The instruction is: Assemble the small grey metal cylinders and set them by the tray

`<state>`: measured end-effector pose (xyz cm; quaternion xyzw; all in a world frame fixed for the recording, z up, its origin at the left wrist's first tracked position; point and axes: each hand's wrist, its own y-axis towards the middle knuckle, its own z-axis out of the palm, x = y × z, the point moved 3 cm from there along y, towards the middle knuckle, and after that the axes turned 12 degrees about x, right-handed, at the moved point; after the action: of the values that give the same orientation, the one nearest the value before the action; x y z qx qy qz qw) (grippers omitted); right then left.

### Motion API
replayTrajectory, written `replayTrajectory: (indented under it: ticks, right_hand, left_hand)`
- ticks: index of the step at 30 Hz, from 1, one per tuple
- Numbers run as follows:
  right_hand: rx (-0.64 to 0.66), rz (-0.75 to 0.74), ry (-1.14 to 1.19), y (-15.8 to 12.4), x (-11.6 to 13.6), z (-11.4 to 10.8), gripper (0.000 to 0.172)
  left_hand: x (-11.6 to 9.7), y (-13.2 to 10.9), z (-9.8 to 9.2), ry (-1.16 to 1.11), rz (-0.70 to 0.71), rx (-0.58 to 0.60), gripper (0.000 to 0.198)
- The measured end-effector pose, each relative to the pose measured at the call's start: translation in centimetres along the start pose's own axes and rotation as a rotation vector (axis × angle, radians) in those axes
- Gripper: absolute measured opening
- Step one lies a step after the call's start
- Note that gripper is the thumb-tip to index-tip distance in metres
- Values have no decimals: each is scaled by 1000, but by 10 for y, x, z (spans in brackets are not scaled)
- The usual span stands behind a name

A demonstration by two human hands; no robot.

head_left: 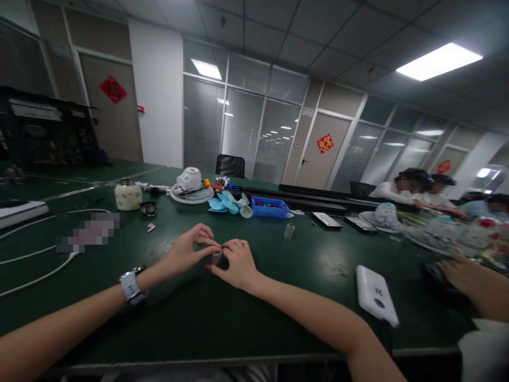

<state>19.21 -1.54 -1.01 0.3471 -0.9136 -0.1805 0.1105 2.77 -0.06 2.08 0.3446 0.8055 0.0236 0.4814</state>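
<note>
My left hand (187, 250) and my right hand (234, 262) meet over the green table (199, 318), about its middle. Between their fingertips is a small dark cylindrical part (217, 258), mostly hidden. Both hands pinch it, the left from above with thumb and forefinger, the right wrapped around its side. A watch with a pale strap (131, 285) sits on my left wrist.
Behind the hands lie a white fan head (190, 187), light blue fan blades (230, 204), a blue tray (270, 207), a cream jar (128, 194) and a small grey cylinder (289, 231). A white device (376, 294) lies at right. Another person's hand (463, 268) rests far right; white cables (35, 265) run at left.
</note>
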Motion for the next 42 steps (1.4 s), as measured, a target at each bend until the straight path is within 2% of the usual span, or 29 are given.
replayTrajectory:
  ticks: [3, 5, 6, 9, 11, 13, 18, 21, 27, 30, 33, 34, 36, 39, 42]
  right_hand:
    - [-13, 26, -2, -5, 0, -2, 50]
    - [-15, 46, 2, -9, -1, -5, 50]
    - [-9, 55, 5, -11, -3, -6, 49]
    - [20, 99, 17, -15, -10, -9, 47]
    - [37, 144, 33, -17, -17, -12, 45]
    - [59, 172, 70, -20, -23, -14, 44]
    - [90, 163, 167, -29, -37, -18, 42]
    - [72, 254, 150, -34, -62, -19, 44]
    - [-37, 699, 110, -38, -150, -22, 39]
    - [-97, 809, 95, -41, -173, -27, 44]
    - [-237, 780, 21, -44, -157, -36, 70]
    - [-276, 726, -4, -43, -142, -38, 73]
    - [-272, 556, 3, -39, -106, -37, 64]
    - [-59, 288, 127, -22, -50, -22, 48]
    - [183, 156, 198, 1, -19, -1, 54]
  left_hand:
    - [5, 0, -5, 6, -31, -128, 36]
    - [16, -1, -10, -20, -57, -177, 37]
    - [24, -1, -12, -24, -76, -159, 39]
    - [49, -4, -13, -30, -208, 57, 47]
    - [59, -6, -14, -37, -261, 153, 49]
    - [62, -7, -14, -36, -281, 190, 50]
    - [56, -7, -15, -39, -277, 179, 53]
    - [57, -8, -15, -30, -260, 187, 54]
    - [56, -7, -15, -23, -248, 175, 55]
    - [53, -7, -14, -19, -256, 164, 56]
    - [55, -7, -14, -31, -273, 173, 62]
    - [57, -6, -16, -52, -279, 158, 64]
    - [64, -4, -20, -111, -305, 54, 63]
    - [76, -4, -29, -189, -366, -209, 61]
    - [82, -5, -32, -209, -388, -322, 62]
